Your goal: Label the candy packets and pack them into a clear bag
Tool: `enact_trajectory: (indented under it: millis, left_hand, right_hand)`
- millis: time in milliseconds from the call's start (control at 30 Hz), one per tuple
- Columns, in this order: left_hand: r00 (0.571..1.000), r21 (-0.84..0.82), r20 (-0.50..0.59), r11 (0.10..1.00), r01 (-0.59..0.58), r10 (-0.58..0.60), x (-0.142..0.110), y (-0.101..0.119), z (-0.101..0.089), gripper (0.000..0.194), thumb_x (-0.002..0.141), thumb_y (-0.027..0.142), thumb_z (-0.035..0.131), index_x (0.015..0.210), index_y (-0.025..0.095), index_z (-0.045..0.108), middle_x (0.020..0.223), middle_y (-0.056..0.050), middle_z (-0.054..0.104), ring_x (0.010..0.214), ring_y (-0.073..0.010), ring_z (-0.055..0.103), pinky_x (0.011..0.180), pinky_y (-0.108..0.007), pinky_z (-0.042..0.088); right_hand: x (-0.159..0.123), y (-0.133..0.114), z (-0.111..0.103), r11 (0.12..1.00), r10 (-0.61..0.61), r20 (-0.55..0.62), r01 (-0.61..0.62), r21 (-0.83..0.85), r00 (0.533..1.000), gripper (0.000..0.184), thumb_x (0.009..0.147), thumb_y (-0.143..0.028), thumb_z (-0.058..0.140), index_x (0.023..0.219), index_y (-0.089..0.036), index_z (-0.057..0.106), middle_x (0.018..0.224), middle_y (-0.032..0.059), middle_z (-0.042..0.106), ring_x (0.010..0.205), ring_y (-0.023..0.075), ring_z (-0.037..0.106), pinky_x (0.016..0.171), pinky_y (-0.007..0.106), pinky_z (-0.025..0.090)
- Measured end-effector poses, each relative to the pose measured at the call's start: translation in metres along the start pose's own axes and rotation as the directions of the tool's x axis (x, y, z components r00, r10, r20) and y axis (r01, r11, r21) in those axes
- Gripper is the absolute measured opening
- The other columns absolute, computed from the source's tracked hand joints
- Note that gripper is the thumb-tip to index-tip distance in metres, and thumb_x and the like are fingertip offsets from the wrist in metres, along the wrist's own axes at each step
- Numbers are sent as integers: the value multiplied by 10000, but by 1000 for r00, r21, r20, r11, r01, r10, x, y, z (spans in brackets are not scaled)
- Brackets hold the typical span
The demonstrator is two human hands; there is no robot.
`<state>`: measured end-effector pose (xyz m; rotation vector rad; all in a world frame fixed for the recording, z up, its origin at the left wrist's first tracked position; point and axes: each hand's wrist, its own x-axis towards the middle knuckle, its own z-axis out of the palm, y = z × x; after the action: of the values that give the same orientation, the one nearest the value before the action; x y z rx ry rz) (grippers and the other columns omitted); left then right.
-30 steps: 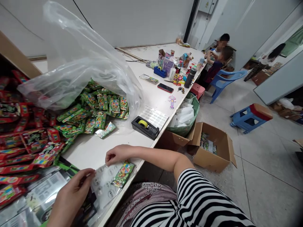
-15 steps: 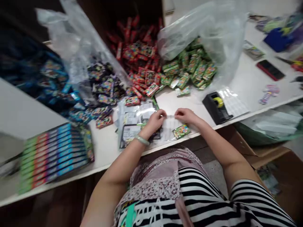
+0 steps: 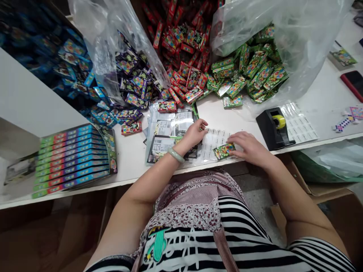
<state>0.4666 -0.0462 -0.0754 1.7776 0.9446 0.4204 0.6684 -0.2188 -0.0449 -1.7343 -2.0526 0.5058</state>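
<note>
A clear plastic sleeve with printed marks [image 3: 213,143] lies flat near the front edge of the white table [image 3: 127,158]. My left hand [image 3: 194,135], with a pale green bangle on the wrist, pinches the sleeve's upper left edge. My right hand [image 3: 249,148] rests on the sleeve's right end, fingers closed on a small green packet [image 3: 224,151] that sits inside or on the sleeve. Under my left hand lies a stack of bagged cards [image 3: 167,139].
Piles of small packets fill the back of the table: blue [image 3: 70,64], purple [image 3: 133,83], red [image 3: 184,56] and green [image 3: 249,71], partly under clear bags. A black tape dispenser [image 3: 273,128], a sticker sheet [image 3: 300,126], a phone [image 3: 353,83] and stacked flat boxes [image 3: 73,158] are nearby.
My head turned from the room down to the table. My hands lowered the sleeve flat; my right hand slid from its top edge down onto the green packet.
</note>
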Motion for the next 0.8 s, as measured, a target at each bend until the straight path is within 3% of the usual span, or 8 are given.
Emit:
enact_trajectory:
  millis: [100, 233, 333, 533, 633, 733, 800]
  left_hand:
    - [999, 14, -31, 999, -28, 29, 2, -1, 7, 194, 784, 52, 626, 927, 175, 581, 852, 1, 598, 829, -149, 591, 785, -279, 447]
    - [998, 28, -58, 999, -35, 36, 2, -1, 13, 168, 790, 61, 619, 898, 179, 569, 854, 2, 606, 841, -151, 591, 798, -282, 448]
    - [997, 33, -59, 999, -39, 41, 0, 1, 13, 159, 787, 66, 619, 885, 178, 564, 864, -4, 612, 849, -155, 597, 802, -285, 450]
    - [998, 46, -63, 998, -30, 32, 0, -2, 13, 161, 788, 87, 612, 907, 186, 571, 836, 7, 611, 817, -150, 592, 781, -288, 455]
    - [997, 44, -67, 999, -29, 32, 1, -3, 15, 167, 776, 84, 615, 905, 184, 575, 826, 12, 601, 809, -145, 587, 779, -281, 455]
    - [997, 40, -65, 999, -35, 37, 1, -1, 19, 172, 773, 76, 621, 898, 186, 579, 813, 16, 591, 794, -144, 580, 760, -272, 462]
    - [998, 51, -51, 999, -18, 20, 0, 2, 23, 168, 785, 71, 622, 901, 184, 581, 820, 9, 597, 791, -149, 586, 756, -273, 470]
  right_hand:
    - [-20, -10, 7, 1000, -3, 72, 4, -15, 997, 359, 878, -273, 658, 1236, -263, 669, 1283, 103, 684, 1224, 300, 582, 1036, 513, 450]
    - [-21, -8, 25, 998, 55, -3, -55, -17, 998, 318, 891, -274, 641, 1203, -225, 676, 1331, 131, 647, 1242, 307, 561, 1048, 509, 452]
    - [-16, -6, 27, 998, 35, 2, -35, -45, 999, 342, 873, -252, 658, 1212, -206, 664, 1370, 136, 630, 1294, 316, 530, 1061, 506, 441]
    - [-14, -3, 20, 987, 45, 60, -35, -155, 997, 310, 887, -368, 669, 1146, -199, 672, 1108, 114, 743, 1030, 290, 655, 884, 437, 500]
    - [-15, -1, 20, 988, 53, -31, -56, -141, 998, 287, 911, -427, 636, 1081, -201, 685, 1026, 103, 756, 951, 267, 673, 840, 395, 514]
    - [-11, -1, 22, 992, 38, -163, -57, -115, 986, 295, 937, -434, 600, 1097, -204, 691, 1082, 120, 749, 990, 268, 670, 887, 401, 522]
    - [-6, -2, 24, 990, 22, -182, -46, -130, 983, 293, 940, -403, 601, 1113, -188, 699, 1137, 141, 733, 1039, 285, 654, 936, 425, 517]
